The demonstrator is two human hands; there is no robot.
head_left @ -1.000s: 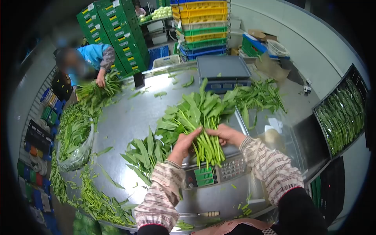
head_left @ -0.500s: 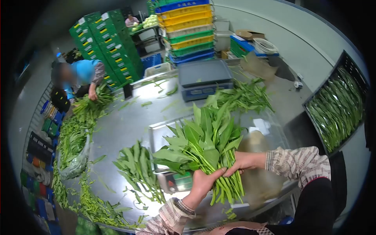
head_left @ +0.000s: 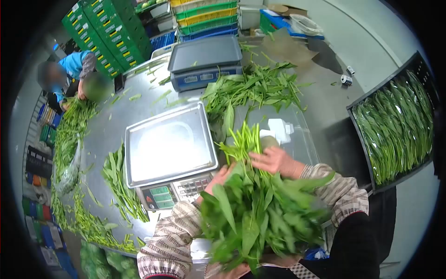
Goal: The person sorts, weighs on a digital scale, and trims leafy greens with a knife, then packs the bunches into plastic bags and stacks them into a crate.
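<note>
A large bunch of water spinach (head_left: pixel 253 209) is in front of my body, its cut stems pointing away from me and its leaves hanging toward me. My left hand (head_left: pixel 220 179) grips the left side of the bunch near the stems; leaves cover part of it. On the right, my right hand (head_left: pixel 277 162) has its fingers closed around the stems. Left of the bunch is a weighing scale (head_left: pixel 169 144) with a bare metal pan and a lit green display. A smaller bunch of greens (head_left: pixel 121 183) lies beside the scale's left edge.
Loose greens (head_left: pixel 255 88) lie by a second scale (head_left: pixel 204 60). At right stands a black crate (head_left: pixel 392 125) of packed greens. A co-worker in a blue vest (head_left: pixel 76 65) handles greens (head_left: pixel 74 121) along the table's left edge. Stacked green crates (head_left: pixel 104 37) rise behind.
The bunch has been turned round: its stems pointed toward me and now point away. It has come closer to my body, uncovering the scale pan. The view has tilted downward.
</note>
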